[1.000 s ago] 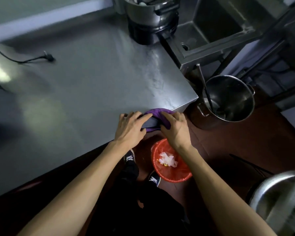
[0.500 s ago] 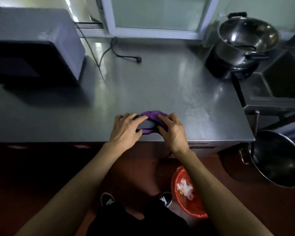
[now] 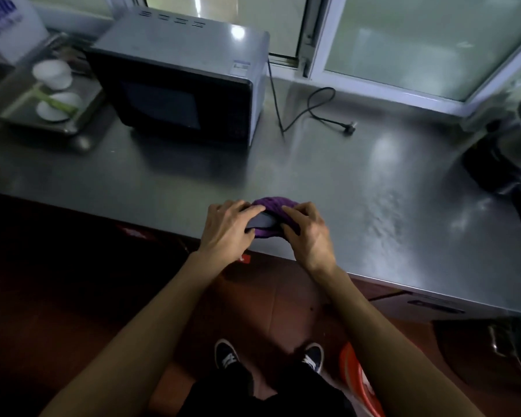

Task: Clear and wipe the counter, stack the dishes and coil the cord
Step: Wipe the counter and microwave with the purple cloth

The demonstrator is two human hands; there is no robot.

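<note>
A bunched purple cloth (image 3: 272,206) lies on the steel counter (image 3: 358,188) near its front edge. My left hand (image 3: 227,228) grips its left side and my right hand (image 3: 307,233) grips its right side, fingers curled over it. A black cord (image 3: 301,112) runs loose from behind the microwave (image 3: 181,76) and ends in a plug (image 3: 348,125) on the counter. White dishes (image 3: 53,74) and a white plate (image 3: 59,106) sit on a metal tray (image 3: 0,114) at the far left.
A steel pot on a black cooker (image 3: 515,145) stands at the counter's right end. A red bin (image 3: 360,383) and a large pot (image 3: 494,353) are on the floor to my right. My shoes (image 3: 227,356) are below. Windows run behind the counter.
My view has swung left along the counter, bringing the microwave and tray into sight. Both hands keep hold of the purple cloth and have moved left with it, away from the corner.
</note>
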